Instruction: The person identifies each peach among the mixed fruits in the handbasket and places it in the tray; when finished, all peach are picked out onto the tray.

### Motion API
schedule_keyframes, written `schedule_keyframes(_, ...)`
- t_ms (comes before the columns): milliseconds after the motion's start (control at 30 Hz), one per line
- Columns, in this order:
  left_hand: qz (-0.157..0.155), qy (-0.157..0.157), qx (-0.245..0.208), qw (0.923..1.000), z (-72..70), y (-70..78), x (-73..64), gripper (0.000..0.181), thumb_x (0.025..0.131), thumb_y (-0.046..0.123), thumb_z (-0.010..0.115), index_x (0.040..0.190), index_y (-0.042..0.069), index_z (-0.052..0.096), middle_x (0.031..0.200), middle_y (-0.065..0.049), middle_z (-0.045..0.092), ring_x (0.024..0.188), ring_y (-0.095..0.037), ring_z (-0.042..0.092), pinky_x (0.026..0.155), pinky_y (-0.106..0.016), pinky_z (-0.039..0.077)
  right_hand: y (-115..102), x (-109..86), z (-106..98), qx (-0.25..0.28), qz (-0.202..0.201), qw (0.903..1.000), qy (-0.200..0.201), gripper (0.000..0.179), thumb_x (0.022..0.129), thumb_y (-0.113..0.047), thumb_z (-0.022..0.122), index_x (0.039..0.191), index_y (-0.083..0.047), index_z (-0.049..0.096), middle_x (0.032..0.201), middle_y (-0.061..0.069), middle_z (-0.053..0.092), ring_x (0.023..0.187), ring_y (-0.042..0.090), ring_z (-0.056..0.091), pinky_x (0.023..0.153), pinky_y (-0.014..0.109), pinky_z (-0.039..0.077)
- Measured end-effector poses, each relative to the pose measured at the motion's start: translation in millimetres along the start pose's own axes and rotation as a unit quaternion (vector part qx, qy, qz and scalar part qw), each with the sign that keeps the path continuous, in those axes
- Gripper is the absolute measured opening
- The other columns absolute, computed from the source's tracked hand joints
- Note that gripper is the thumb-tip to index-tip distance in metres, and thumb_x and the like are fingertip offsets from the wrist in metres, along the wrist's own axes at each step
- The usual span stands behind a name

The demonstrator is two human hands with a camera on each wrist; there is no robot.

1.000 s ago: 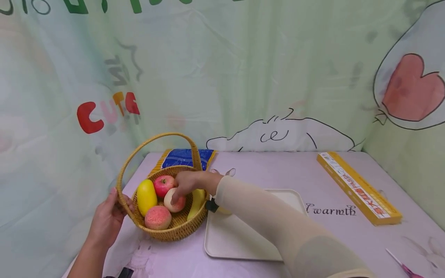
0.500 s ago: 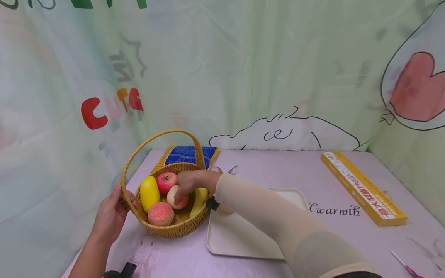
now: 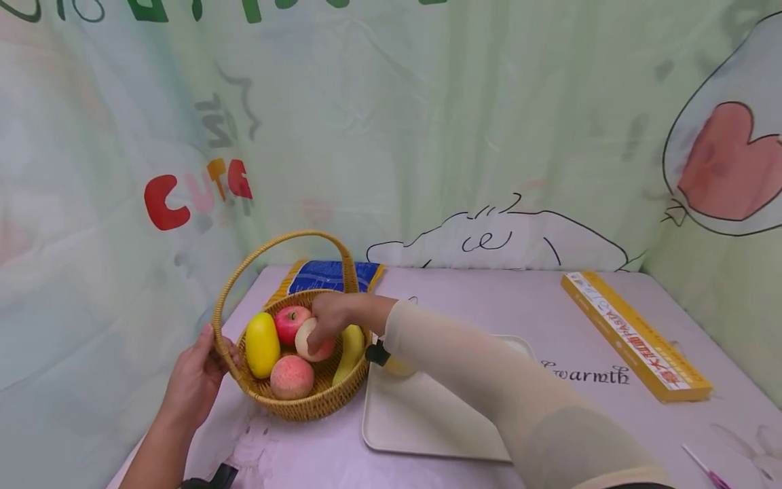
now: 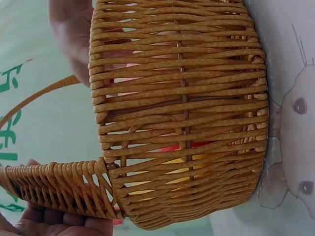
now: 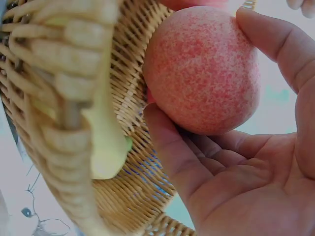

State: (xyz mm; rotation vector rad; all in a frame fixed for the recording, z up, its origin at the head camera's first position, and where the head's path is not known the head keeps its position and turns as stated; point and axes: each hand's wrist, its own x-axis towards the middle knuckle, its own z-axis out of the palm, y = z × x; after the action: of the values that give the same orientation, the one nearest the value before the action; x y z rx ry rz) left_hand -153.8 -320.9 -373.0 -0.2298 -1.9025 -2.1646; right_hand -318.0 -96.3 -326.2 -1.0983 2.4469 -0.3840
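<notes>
In the head view, a wicker basket (image 3: 305,406) leans at the left of the table. My left hand (image 3: 195,380) grips the near end of its arched handle (image 3: 244,265). My right hand (image 3: 332,316) reaches inside and holds a pale pink peach (image 3: 310,334). The right wrist view shows this peach (image 5: 202,69) between the thumb and fingers, above the basket's bottom. Around it lie a second peach (image 3: 292,377), a red apple (image 3: 292,324), a yellow mango (image 3: 261,345) and a banana (image 3: 349,353).
A beige tray (image 3: 421,431) lies right of the basket, with a yellowish thing (image 3: 400,367) on it partly behind the right arm. Behind the basket is a blue and yellow packet (image 3: 324,275). A long yellow pasta box (image 3: 635,339) and a pink-handled tool (image 3: 711,475) lie farther right.
The peach in my right hand has risen slightly away from the basket's bottom. The front peach has shifted a little to the right. My left hand keeps its grip on the handle.
</notes>
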Motion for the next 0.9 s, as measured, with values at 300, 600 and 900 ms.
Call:
schedule_keyframes(300, 0.007, -0.006, -0.007, 0.9999, -0.4, -0.6, -1.5, 0.044, 0.114, 0.036, 0.032, 0.099, 0.011, 0.064, 0.085, 0.003, 0.065, 0.078, -0.012, 0.063, 0.08, -0.021, 0.054, -3.9, -19.2, -7.8, 0.035, -0.015, 0.9989, 0.027, 0.035, 0.084, -0.04, 0.084, 0.1, -0.012, 0.07, 0.089, -0.002, 0.068, 0.081, 0.013, 0.06, 0.069, 0.021, 0.051)
schedule_keyframes(600, 0.007, -0.002, -0.006, 0.9999, -0.9, 1.7, -2.5, 0.043, 0.115, 0.036, 0.032, 0.099, 0.011, 0.064, 0.085, 0.003, 0.064, 0.078, -0.013, 0.063, 0.081, -0.02, 0.054, 5.1, -45.6, -5.7, 0.114, -0.021, 0.9913, 0.062, 0.038, 0.083, -0.036, 0.086, 0.107, -0.012, 0.07, 0.094, -0.003, 0.07, 0.087, 0.014, 0.061, 0.073, 0.023, 0.052)
schedule_keyframes(900, 0.013, -0.015, -0.014, 0.9997, 0.3, 0.9, -2.9, 0.043, 0.115, 0.035, 0.032, 0.099, 0.011, 0.063, 0.085, 0.002, 0.065, 0.077, -0.013, 0.063, 0.08, -0.021, 0.055, 22.9, -70.1, 3.9, 0.172, -0.022, 0.9802, 0.095, 0.038, 0.082, -0.034, 0.084, 0.108, -0.013, 0.068, 0.098, -0.002, 0.069, 0.088, 0.013, 0.062, 0.074, 0.026, 0.054)
